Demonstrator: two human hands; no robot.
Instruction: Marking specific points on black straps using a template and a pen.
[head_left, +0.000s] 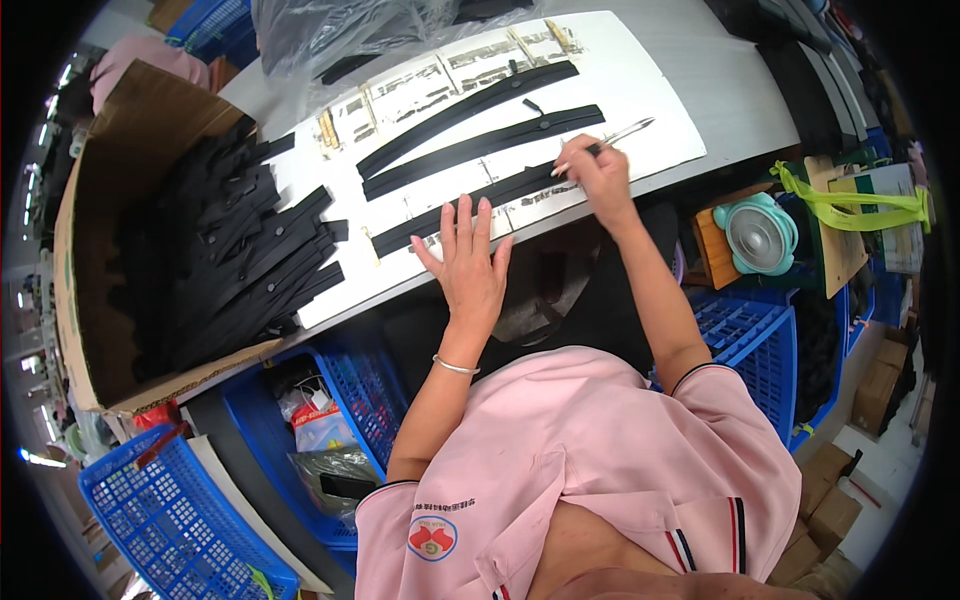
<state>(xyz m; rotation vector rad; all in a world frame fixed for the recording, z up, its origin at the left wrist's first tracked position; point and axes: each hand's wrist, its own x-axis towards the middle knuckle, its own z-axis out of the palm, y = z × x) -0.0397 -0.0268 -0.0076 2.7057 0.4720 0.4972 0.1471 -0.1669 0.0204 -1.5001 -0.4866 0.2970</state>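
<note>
On the white board (655, 95) lie three long black zipper-like strips. Two of them, the far strip (470, 112) and the middle strip (480, 148), carry small dark pull tabs. Across the nearest strip (400, 236) my left hand (468, 258) rests, fingers spread and pressing it down. Farther right along the same strip, my right hand (597, 178) is closed round a slim silver-white pen (632, 131). The pen's lower end is at the strip's right part, by my fingertips. Brown and grey smears mark the board in rows.
A cardboard box (100, 240) on the left spills many black strips (230, 240). Clear plastic wrap (330, 40) lies at the back. A turquoise fan (760, 234) stands on the right. Blue crates (180, 515) sit below the table, with another blue crate (745, 335) at right.
</note>
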